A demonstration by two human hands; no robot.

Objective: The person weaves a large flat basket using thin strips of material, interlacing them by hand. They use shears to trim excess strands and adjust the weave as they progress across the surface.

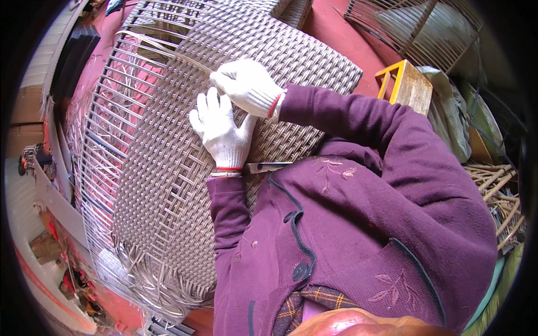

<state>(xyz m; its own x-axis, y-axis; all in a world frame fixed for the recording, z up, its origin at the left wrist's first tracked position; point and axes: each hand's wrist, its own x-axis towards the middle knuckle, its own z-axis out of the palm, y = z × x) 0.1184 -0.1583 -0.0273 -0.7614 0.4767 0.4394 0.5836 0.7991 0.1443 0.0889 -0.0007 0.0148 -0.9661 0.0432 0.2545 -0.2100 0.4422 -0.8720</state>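
No labels, signs or screens visible. Possible pkgs only: a brownish cardboard-like box (29,105) at far left edge, flat-sided, plain tan, partly cut off by the lens rim; a second tan box shape (46,245) lower left, near the red floor, too blurred to tell for sure. At right, a grey-green sack or bag (448,112), crumpled, soft, sits just beside a yellow-framed wooden stool (404,83). No markings readable on any of them.

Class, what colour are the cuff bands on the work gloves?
Red, edging the white gloves; clearest in the head view, on the left hand's wrist.
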